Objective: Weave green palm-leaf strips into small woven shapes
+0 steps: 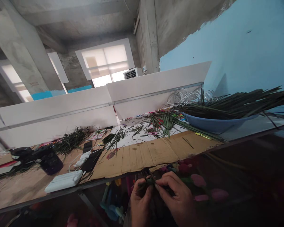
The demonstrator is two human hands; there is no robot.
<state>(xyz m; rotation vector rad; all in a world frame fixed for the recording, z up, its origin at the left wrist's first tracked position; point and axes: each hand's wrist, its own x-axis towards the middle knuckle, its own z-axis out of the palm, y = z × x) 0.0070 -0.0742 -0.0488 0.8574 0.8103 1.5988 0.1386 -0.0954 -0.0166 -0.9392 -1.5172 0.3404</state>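
Both my hands are low in the view, below the table's front edge. My left hand (140, 201) and my right hand (177, 197) are closed together on a small dark green leaf piece (149, 183), pinching it between the fingertips. Behind my hands lie pink and coloured items (198, 180), blurred in shadow. On the table above, a flattened cardboard sheet (144, 154) covers the front edge.
A blue basin (215, 123) full of long green leaf strips (239, 102) stands at the right. Cut green strips (72, 140) are scattered over the table. A white power bank (63, 181), a phone (91, 160), and a dark jar (49, 160) sit at the left. White partition boards (109, 101) stand behind.
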